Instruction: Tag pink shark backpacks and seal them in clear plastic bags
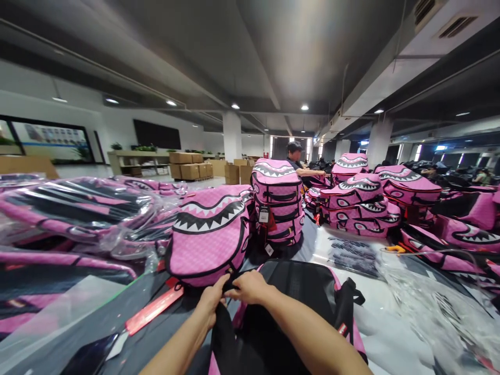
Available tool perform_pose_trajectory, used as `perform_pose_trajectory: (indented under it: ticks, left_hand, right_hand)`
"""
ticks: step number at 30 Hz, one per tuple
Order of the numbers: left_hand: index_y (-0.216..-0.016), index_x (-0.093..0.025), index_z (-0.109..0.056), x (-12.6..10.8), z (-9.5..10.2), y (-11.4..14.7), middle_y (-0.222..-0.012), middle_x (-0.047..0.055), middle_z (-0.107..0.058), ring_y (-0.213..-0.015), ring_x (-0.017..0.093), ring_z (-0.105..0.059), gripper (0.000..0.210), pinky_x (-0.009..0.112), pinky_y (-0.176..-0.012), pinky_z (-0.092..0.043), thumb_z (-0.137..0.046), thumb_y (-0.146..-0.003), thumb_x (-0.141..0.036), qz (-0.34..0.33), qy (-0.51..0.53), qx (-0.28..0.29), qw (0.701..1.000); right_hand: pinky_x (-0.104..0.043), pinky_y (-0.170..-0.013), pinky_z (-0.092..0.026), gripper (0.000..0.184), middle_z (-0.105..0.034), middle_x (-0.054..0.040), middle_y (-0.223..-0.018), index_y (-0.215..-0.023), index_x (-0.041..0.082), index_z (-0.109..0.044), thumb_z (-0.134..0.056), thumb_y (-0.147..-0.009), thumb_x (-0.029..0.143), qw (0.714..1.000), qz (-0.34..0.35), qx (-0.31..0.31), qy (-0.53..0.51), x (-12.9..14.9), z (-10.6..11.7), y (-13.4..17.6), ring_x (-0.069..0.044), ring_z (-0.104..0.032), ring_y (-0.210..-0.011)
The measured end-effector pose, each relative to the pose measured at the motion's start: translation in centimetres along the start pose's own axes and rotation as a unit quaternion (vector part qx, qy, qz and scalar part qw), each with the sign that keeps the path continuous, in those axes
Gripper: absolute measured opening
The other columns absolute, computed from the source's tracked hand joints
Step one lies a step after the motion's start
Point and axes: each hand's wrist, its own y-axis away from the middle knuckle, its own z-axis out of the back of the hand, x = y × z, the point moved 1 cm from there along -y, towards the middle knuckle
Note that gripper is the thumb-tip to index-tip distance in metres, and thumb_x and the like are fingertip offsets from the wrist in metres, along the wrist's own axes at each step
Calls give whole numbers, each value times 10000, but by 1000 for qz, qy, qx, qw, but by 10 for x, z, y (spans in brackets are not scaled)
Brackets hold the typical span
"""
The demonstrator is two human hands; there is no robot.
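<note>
A pink backpack (pixel 297 281) lies in front of me with its black back panel up and a loose black shoulder strap at its right side. At its left edge, my left hand (pixel 213 299) and my right hand (pixel 250 287) meet, fingers closed on a black strap (pixel 224 325). The exact spot between the fingertips is partly hidden. Just beyond my hands sits another pink backpack (pixel 211 237) with a shark-mouth print, close to my fingertips. From it a red tag (pixel 154 311) stretches toward the lower left.
Plastic-wrapped backpacks (pixel 78 208) are piled at left. A stack of pink backpacks (pixel 277 203) stands behind, with more stacks (pixel 351 203) to the right. Clear plastic bags (pixel 429 307) cover the right side. Across the table is a person (pixel 295 156); cardboard boxes (pixel 187 169) stand farther back.
</note>
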Motion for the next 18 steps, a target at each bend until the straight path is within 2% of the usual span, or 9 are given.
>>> perform_pose_trajectory:
  ticks: [2, 6, 8, 10, 11, 13, 15, 16, 18]
  left_hand:
    - [-911, -152, -638, 5, -5, -1, -726, -41, -616, -531, 82, -541, 334, 231, -506, -486, -621, -967, -480, 39, -1, -16, 999]
    - [-934, -152, -637, 22, -5, 8, -754, -37, -617, -556, 89, -555, 303, 231, -512, -485, -622, -971, -453, 108, 14, -55, 993]
    - [-867, -157, -615, 27, 0, 16, -669, -65, -564, -483, 72, -489, 324, 215, -465, -436, -594, -987, -457, 132, 31, -65, 989]
    - [-735, -174, -551, 22, 6, 26, -539, -100, -452, -392, 61, -384, 395, 203, -404, -352, -532, -1017, -449, 141, 55, -61, 987]
    - [-669, -189, -504, 14, 9, 32, -486, -108, -395, -361, 63, -347, 437, 203, -385, -323, -499, -1027, -440, 135, 70, -52, 987]
    - [-584, -214, -438, -11, 14, 45, -429, -91, -367, -341, 77, -367, 471, 209, -383, -344, -498, -1008, -409, 108, 100, -17, 989]
    - [-570, -205, -479, -45, 17, 64, -461, -39, -488, -389, 107, -487, 398, 225, -441, -450, -600, -921, -350, 73, 115, 35, 990]
    - [-607, -189, -542, -63, 18, 74, -515, -11, -568, -431, 130, -549, 302, 241, -474, -493, -659, -860, -304, 58, 113, 61, 990]
    - [-687, -176, -618, -96, 18, 99, -572, 2, -631, -502, 164, -616, 143, 269, -515, -543, -708, -777, -239, 26, 102, 95, 990]
  right_hand:
    - [-266, -714, -460, 302, -738, 0, -733, -711, 210, -713, -616, -970, 331, 1000, 18, 2, 9, 3, -11, 0, -169, -680, -736]
    - [-317, -821, -443, 294, -741, -19, -733, -640, 196, -669, -666, -916, 297, 995, 94, -5, 37, 3, -32, 25, -181, -635, -748]
    - [-313, -828, -438, 317, -722, -19, -703, -631, 196, -663, -664, -924, 318, 988, 149, -11, 40, -1, -38, 38, -180, -611, -742]
    - [-284, -794, -439, 307, -692, -4, -676, -687, 194, -693, -635, -959, 323, 989, 150, -8, -5, -6, -37, 45, -167, -599, -717]
    - [-262, -760, -440, 266, -681, 7, -682, -780, 194, -727, -604, -985, 311, 992, 118, -8, -47, -8, -34, 45, -157, -602, -705]
    - [-222, -679, -435, 207, -666, 30, -708, -1113, 197, -724, -550, -1016, 252, 990, 38, -21, -130, -9, -24, 40, -141, -614, -680]
    - [-197, -631, -435, 407, -655, 54, -732, -1386, 191, -576, -603, -980, 199, 984, -14, -50, -173, -5, -8, 29, -130, -625, -666]
    - [-190, -627, -440, 480, -651, 60, -739, -1412, 190, -553, -657, -943, 184, 982, -24, -64, -175, -2, 2, 22, -128, -628, -669]
    - [-195, -668, -462, 420, -664, 40, -807, -1291, 200, -652, -740, -881, 183, 981, -38, -95, -164, 1, 24, 13, -140, -647, -750]
